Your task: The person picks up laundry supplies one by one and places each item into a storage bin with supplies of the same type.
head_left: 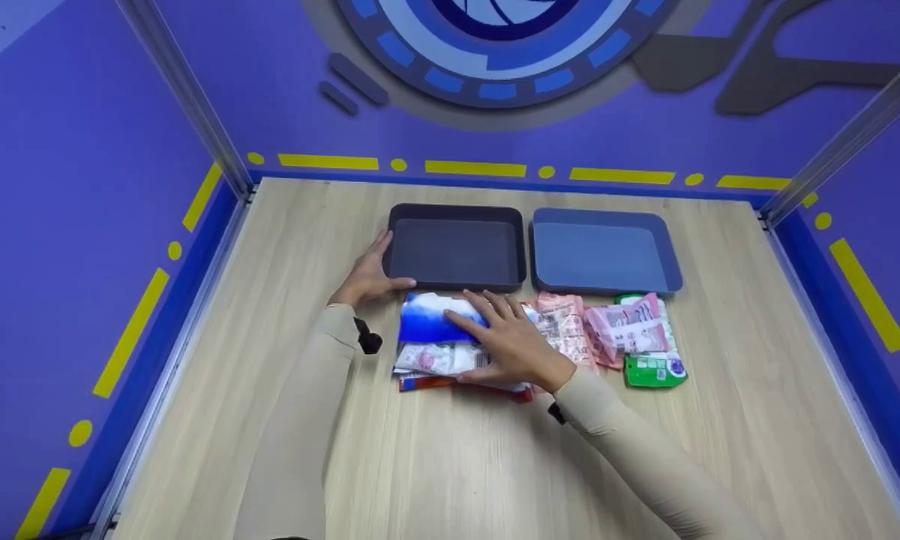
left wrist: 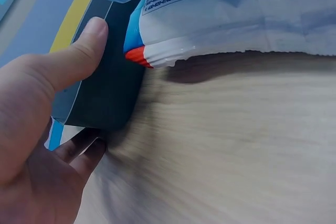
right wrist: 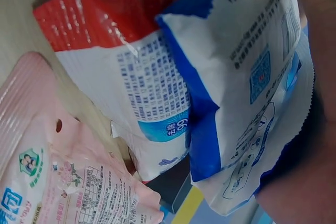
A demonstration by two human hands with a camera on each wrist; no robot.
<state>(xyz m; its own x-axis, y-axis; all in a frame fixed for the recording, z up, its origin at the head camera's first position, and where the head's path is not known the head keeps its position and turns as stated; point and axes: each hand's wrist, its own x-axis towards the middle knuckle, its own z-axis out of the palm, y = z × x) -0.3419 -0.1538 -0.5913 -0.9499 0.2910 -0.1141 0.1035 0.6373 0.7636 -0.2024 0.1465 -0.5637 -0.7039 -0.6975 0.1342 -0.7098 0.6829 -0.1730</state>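
Left hand [left wrist: 23,129], thumb and fingers spread, touches the lower-left corner of the dark tray [head_left: 457,251], mid-frame. Right hand [head_left: 511,345], fingers splayed, rests on the blue-and-white packet [head_left: 426,324] below; pink packets [head_left: 562,324] lie right on desk [head_left: 450,465]; blue tray [head_left: 600,255] right of centre.

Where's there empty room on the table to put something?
Bare table lies between the sleeves, nearer the person than the packets; left of the left hand; and right of the blue tray and green packet. Both trays look empty too. It's crowded just in front of them, where packets sit under and beside the right hand.
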